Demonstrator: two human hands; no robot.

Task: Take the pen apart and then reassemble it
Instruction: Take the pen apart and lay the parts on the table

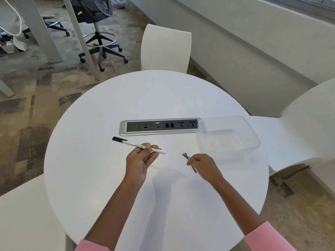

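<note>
Two pen parts held apart for disassembly: left hand (pixel 140 161) pinching capped white barrel (pixel 139 146), right hand (pixel 203 164) closed on dark inner piece (pixel 191 164) drawn clear

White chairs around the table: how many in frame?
3. One chair at the table's far side, one at its right edge, one at the lower left, cut off by the frame. Any chair behind the camera would be hidden.
</note>
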